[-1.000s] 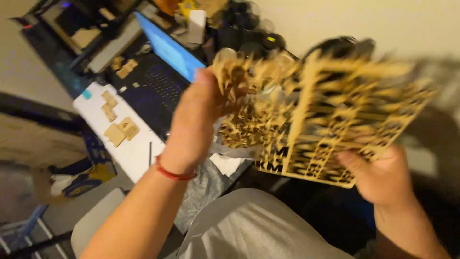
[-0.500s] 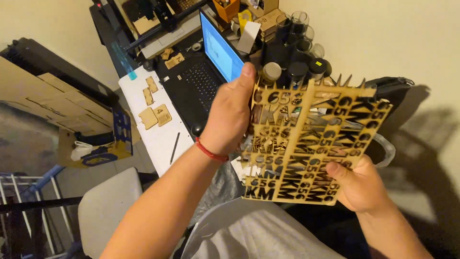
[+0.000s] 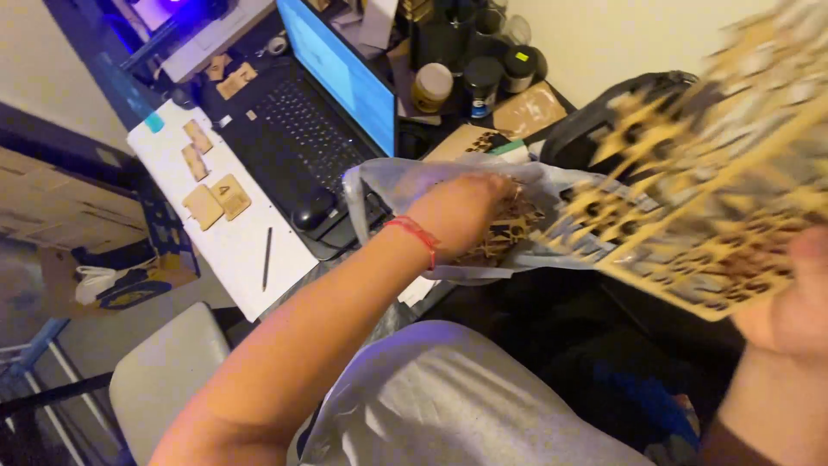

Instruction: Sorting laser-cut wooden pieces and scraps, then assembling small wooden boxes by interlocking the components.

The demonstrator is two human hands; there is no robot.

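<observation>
My right hand (image 3: 789, 302) holds a thin laser-cut wooden sheet (image 3: 716, 190) full of cut-out holes; it is blurred and raised at the right. My left hand (image 3: 461, 211), with a red band on the wrist, reaches into a clear plastic bag (image 3: 388, 185) that holds small wooden cut-out pieces (image 3: 504, 233). The fingers are partly hidden among the pieces, so whether they grip any is unclear.
An open laptop (image 3: 332, 95) sits on the dark desk with a black mouse (image 3: 312, 210) beside it. A white board (image 3: 233, 242) carries small wooden tags and a pen. Jars and bottles (image 3: 470, 73) stand behind. A grey chair seat (image 3: 159, 380) is lower left.
My left hand has let go of the wooden sheet and dropped into the plastic bag. My right hand has swung the sheet up and to the right.
</observation>
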